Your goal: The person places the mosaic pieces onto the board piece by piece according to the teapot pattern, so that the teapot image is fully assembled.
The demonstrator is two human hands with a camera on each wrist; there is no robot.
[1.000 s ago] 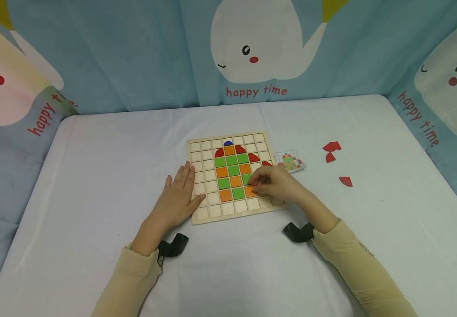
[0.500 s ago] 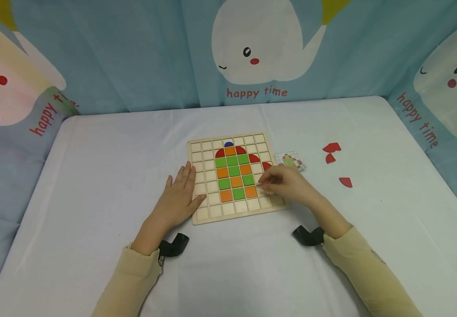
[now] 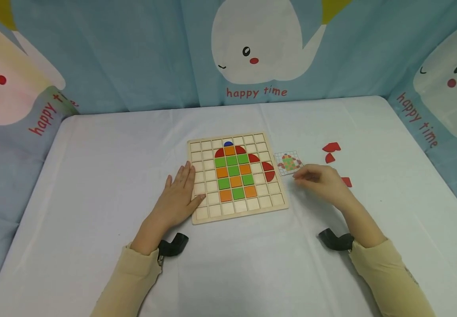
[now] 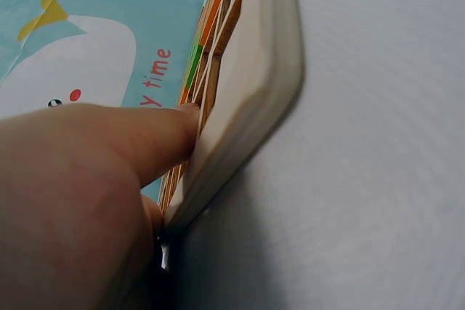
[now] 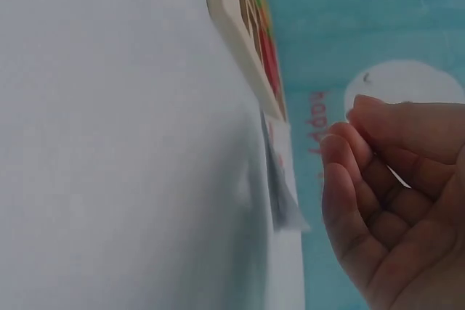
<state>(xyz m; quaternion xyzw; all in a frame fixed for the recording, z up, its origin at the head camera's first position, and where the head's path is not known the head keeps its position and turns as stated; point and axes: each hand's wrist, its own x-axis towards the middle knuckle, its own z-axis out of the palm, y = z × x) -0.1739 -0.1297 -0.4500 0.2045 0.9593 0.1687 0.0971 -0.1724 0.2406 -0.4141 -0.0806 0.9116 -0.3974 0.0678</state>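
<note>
A wooden grid board (image 3: 239, 206) lies on the table, with orange and green square tiles, red quarter-round tiles and a blue half-round tile in its cells. My left hand (image 3: 174, 198) rests at the board's left edge, fingers straight and spread; its thumb lies over the rim, as the left wrist view also shows. Off the board's right side hovers my right hand (image 3: 323, 182), fingers loosely curled. The right wrist view shows nothing between its thumb and fingers (image 5: 341, 197). Just beyond its fingertips is a small pattern card (image 3: 289, 163) with a coloured grid drawing.
Several loose red pieces lie to the right: a pair of touching ones (image 3: 332, 147), a quarter-round one (image 3: 329, 158) below them, and another red piece (image 3: 346, 182) partly behind the right hand. A blue whale-print curtain (image 3: 133, 57) stands behind the white table (image 3: 105, 176).
My right hand has moved right, from over the orange tile at the board's lower right to beyond the board, uncovering the red tiles and the card. The left hand has stayed put.
</note>
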